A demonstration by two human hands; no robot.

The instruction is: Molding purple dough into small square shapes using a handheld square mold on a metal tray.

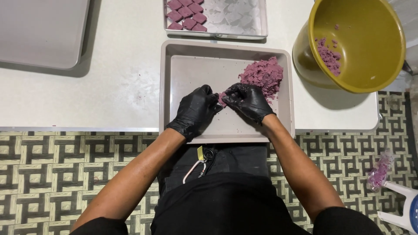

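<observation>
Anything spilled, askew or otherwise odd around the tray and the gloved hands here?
Little stands out. The olive-yellow plastic bowl sits tilted at the white table's right end, with purple dough crumbs clinging inside. Both black-gloved hands, left and right, pinch a small purple dough piece over the beige rectangular tray.

A small purple dough lump (223,98) sits pinched between gloved fingertips, just beside the crumbly purple mound (264,75) in the tray's far right corner.

Bright, even overhead light — white desk (117,87) near blown out, soft short shadows under the empty tray (41,30) and yellow bowl (357,43). Glossy sheen on black gloves. Sharp focus throughout — mild wide-angle bend at edges.
</observation>
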